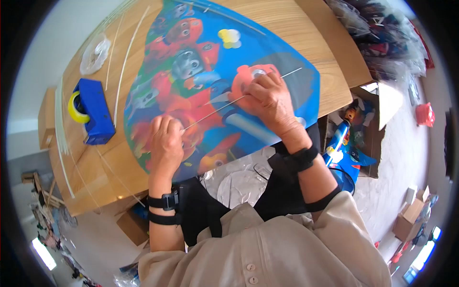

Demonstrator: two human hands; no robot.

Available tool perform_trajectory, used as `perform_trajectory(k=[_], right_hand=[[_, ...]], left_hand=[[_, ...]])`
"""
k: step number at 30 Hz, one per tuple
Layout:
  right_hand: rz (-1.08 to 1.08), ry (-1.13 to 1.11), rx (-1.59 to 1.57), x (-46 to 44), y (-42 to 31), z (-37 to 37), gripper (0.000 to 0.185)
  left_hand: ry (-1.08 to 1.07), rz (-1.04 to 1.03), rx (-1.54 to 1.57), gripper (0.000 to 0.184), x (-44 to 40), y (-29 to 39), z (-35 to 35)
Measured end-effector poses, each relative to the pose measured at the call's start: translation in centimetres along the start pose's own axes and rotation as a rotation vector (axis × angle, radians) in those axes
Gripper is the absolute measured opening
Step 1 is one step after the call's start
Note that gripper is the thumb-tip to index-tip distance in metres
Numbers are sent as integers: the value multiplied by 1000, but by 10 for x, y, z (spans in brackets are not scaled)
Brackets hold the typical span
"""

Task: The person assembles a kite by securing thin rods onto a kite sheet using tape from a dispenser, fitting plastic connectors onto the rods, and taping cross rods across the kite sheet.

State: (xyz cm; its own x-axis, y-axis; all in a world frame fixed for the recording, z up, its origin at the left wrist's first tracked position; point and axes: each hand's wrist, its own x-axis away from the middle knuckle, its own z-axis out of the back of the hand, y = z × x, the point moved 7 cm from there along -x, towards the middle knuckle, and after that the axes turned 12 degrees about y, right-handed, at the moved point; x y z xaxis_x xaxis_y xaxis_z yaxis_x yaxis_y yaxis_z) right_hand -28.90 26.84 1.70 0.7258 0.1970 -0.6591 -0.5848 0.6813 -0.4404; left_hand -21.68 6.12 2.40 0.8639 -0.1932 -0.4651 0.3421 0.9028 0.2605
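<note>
A large printed sheet [282,52], blue with red cartoon figures and shaped like a kite sail, lies over the wooden table and overhangs its near edge. Across it runs a thin white rod [213,114]. My left hand [167,141] is closed around the rod's lower left end. Farther right, my right hand [270,103] pinches the same rod, and its tip sticks out past my fingers to the upper right. My fingers hide parts of the rod, so I cannot tell whether it is fixed to the sheet.
A blue tape dispenser [98,112] with a yellow roll stands left on the wooden table [129,172]. Behind it is a clear plastic container [95,53]. Loose thin rods [125,60] lie along the left side. At right, a cardboard box [375,148] holds printed items, below plastic-wrapped bundles [377,33].
</note>
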Motion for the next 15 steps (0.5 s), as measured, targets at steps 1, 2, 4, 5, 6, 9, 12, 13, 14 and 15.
perform_trajectory(k=[1,2,4,5,6,9,12,13,14,15], right_hand=[[-5,8,25,0,1,4,20],[-3,3,-9,0,0,7,15],[18,37,-34,0,0,11,11],[14,43,-15,0,1,13,11],[1,37,-27,1,1,15,11],[-5,23,-3,1,4,11,13],[65,16,64,4,6,5,25],[61,20,70,4,6,5,25],[50,53,57,3,6,5,26],[40,85,43,3,6,7,28]], left_hand=[[2,24,2,14,-1,0,1],[5,47,6,14,-2,-1,0],[-15,36,20,14,-6,1,-2],[-37,42,12,14,-7,-1,-3],[-43,31,5,13,-7,-1,-5],[-57,27,-17,12,-11,3,-6],[-70,27,-16,12,-13,4,-8],[-70,20,-12,12,-13,4,-8],[-78,21,-12,12,-14,5,-9],[-85,24,-13,11,-15,5,-10]])
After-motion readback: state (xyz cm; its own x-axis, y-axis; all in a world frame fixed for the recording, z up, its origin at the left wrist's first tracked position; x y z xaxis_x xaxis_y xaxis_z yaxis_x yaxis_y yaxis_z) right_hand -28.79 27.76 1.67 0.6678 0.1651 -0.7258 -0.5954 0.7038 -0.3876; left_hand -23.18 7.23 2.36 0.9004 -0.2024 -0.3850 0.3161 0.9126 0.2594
